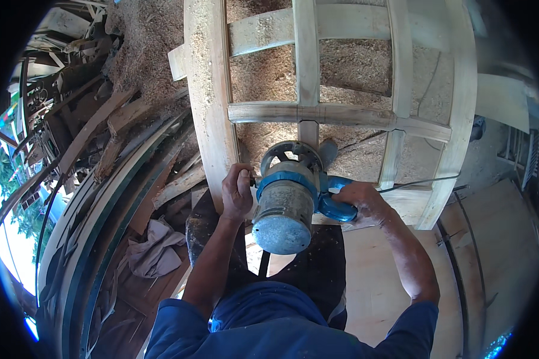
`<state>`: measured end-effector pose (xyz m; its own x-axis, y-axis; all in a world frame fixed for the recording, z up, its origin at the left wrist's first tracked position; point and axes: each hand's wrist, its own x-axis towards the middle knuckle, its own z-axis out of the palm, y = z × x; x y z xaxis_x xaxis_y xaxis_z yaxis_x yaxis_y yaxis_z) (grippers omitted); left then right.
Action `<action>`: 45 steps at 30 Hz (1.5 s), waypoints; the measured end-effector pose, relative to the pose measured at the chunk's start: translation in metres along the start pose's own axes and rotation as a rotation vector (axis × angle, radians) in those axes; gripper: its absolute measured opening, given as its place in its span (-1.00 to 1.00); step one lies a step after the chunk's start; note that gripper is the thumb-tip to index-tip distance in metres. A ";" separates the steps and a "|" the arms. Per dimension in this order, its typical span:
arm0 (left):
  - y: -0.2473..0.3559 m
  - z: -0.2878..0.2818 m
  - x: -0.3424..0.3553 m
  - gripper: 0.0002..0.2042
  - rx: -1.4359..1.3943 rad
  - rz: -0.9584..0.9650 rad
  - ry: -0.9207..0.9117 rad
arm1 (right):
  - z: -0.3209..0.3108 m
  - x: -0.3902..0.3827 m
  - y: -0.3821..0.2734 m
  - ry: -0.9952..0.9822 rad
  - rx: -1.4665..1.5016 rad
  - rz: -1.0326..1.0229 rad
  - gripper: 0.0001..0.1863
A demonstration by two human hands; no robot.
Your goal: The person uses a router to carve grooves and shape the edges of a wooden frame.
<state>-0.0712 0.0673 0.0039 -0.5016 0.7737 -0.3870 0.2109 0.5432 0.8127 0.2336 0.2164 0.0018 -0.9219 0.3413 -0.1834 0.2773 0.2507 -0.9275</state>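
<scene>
A blue and silver handheld router (284,203) sits over the near part of a pale wooden lattice frame (308,66), dusted with shavings. My left hand (238,190) is closed around the small side grip on the router's left. My right hand (362,203) is closed on the router's blue handle at the right. The router's round base plate faces away from me, partly hiding the short upright bar beneath it. A dark cord runs from the handle side off to the right across the frame.
Sawdust (138,42) lies heaped beyond and under the frame. At the left are piles of scrap wood (84,119), long curved boards (84,251) and a crumpled cloth (150,251). Plywood sheets (491,251) lie at the right, near a metal rack (515,149).
</scene>
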 end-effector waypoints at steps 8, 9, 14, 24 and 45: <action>-0.004 0.004 -0.015 -0.76 -0.019 -0.032 -0.032 | 0.005 -0.012 -0.003 -0.053 0.022 0.063 -0.55; -0.004 0.005 -0.018 -0.76 -0.015 -0.042 -0.035 | 0.005 -0.014 -0.003 -0.053 0.022 0.065 -0.55; -0.005 0.008 -0.024 -0.76 -0.005 -0.059 -0.032 | 0.005 -0.020 -0.002 -0.093 0.026 0.077 -0.54; 0.005 0.007 -0.035 -0.75 0.051 -0.058 -0.022 | 0.005 -0.022 0.001 -0.187 -0.001 0.056 -0.48; -0.010 -0.013 -0.048 -0.74 0.034 -0.094 0.059 | -0.005 0.017 -0.006 -0.318 -0.078 0.018 -0.61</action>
<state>-0.0599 0.0212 0.0199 -0.5688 0.6987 -0.4338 0.1883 0.6241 0.7584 0.2175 0.2256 0.0062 -0.9515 0.0494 -0.3035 0.3030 0.3200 -0.8977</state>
